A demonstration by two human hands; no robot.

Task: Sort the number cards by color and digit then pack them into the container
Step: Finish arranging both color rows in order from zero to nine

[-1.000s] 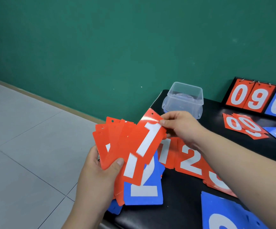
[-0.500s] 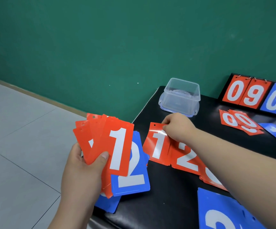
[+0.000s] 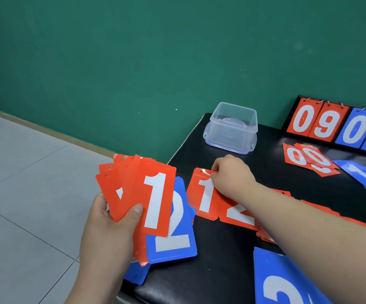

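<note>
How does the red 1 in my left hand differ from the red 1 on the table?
The held red 1 fronts a fan of cards gripped by the left hand; the table red 1 lies flat on the black table. The held red 1 shows its whole digit; the right hand pinches the table red 1's top edge, covering part of its digit. Both are red with white 1s.

clear plastic container (image 3: 232, 128), glossy cards (image 3: 155, 202), leathery tabletop (image 3: 221, 270)

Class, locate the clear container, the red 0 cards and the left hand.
clear container (image 3: 230, 137), head view, front wall.
red 0 cards (image 3: 310, 158), head view, top card's face.
left hand (image 3: 109, 233), head view, thumb base.
</note>
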